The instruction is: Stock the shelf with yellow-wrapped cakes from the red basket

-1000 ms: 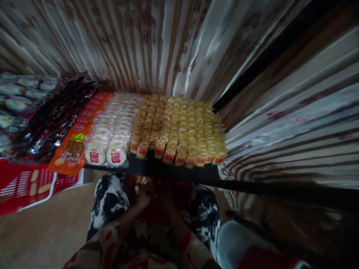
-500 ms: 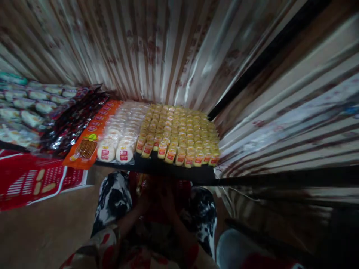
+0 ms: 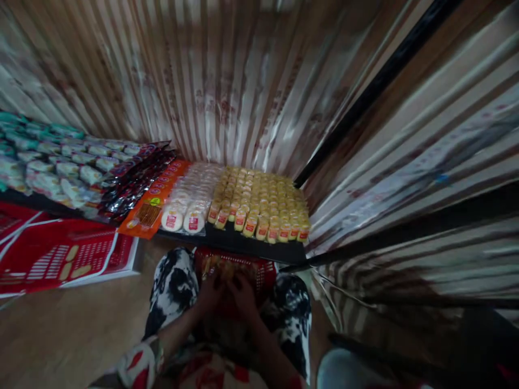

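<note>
Between my knees is a red printed package (image 3: pixel 265 273), partly in the shadow of the black shelf edge. Small yellowish-brown pieces (image 3: pixel 222 268) lie at its top, too dim to name. My left hand (image 3: pixel 211 294) is at these pieces, fingers bent inward and closed. Close beside it, my right hand (image 3: pixel 242 296) also has its fingers curled toward the same spot. What the fingertips hold is hidden by the dark. Just beyond the hands, rows of small yellow wrapped cakes (image 3: pixel 259 208) stand on the black shelf (image 3: pixel 259 247).
Left of the cakes are white round wrapped biscuits (image 3: pixel 193 220), an orange snack packet (image 3: pixel 148 213), dark shiny packets (image 3: pixel 130 189) and white-and-green packets (image 3: pixel 68 162). Red printed boxes (image 3: pixel 97 254) stand at left. A black pole (image 3: pixel 365 102) slants before the striped sheeting (image 3: pixel 227 92). A pale round container (image 3: pixel 338 367) is low right.
My view has shifted, so the shelf goods sit further right at the left side. My hands and the red package appear more clearly and slightly higher; both hands stay close together.
</note>
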Demonstrator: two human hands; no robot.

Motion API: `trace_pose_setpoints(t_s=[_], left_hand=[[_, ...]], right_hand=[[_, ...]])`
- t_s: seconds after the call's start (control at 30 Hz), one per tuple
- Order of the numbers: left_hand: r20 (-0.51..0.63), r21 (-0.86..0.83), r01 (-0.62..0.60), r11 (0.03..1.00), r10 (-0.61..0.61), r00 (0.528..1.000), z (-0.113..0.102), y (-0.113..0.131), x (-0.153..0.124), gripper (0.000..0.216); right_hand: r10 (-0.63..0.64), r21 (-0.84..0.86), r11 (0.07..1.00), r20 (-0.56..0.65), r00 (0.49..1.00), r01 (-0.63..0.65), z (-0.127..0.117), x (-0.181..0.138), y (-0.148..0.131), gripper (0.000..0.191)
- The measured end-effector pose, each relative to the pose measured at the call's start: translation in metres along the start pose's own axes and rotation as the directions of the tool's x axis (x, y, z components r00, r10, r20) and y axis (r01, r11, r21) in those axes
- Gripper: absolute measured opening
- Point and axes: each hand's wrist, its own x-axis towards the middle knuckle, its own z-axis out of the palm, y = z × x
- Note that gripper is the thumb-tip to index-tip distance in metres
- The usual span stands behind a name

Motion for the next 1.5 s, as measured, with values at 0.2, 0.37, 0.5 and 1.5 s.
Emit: trace_pose_setpoints(t_s=[0.2,0.37,0.5,1.5], left_hand=[[-0.036,0.038,-0.124,0.992,0.125,0.991,-0.017,0.026,0.0,0.037],[-0.215,0.11,-0.338,0.935,0.355,0.91,-0.036,0.054,0.004,0.029],[-0.333,0.25,-0.38,0.891,0.447,0.83,-0.041,0.071,0.021,0.03],[-0.349,0.079,-0.466,0.881,0.462,0.815,-0.033,0.102,0.092,0.033]], right_hand=[[-0.165,-0.012,0.986,0.02,0.986,0.165,-0.005,0.0,-0.037,0.026],[-0.201,0.01,0.98,-0.023,0.979,0.201,-0.01,0.008,-0.076,0.02],[-0.187,0.116,0.975,-0.046,0.981,0.191,-0.01,0.02,-0.091,0.024],[-0.4,-0.288,0.894,-0.165,0.902,0.344,0.009,0.082,-0.119,0.025]])
